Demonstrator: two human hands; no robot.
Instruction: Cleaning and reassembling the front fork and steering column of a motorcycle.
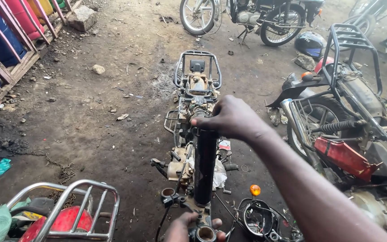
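Observation:
A stripped motorcycle frame [197, 92] stands on the dirt below me, seen from above its front end. My right hand [231, 118] is shut over the top of a black fork tube [204, 168] that stands upright at the frame's front. My left hand [185, 226], at the bottom edge, grips the metal fork yoke [201, 214] at the tube's lower end. The engine block [178, 166] sits just left of the tube, with a white rag [219, 175] behind it.
A dismantled red motorcycle [350, 134] stands close on the right. A red bike's chrome rack [70, 206] is at bottom left. More motorcycles [251, 15] park at the back. An orange indicator lamp [255, 190] and headlight ring [257, 218] lie near the yoke. Pink railings [10, 40] line the left.

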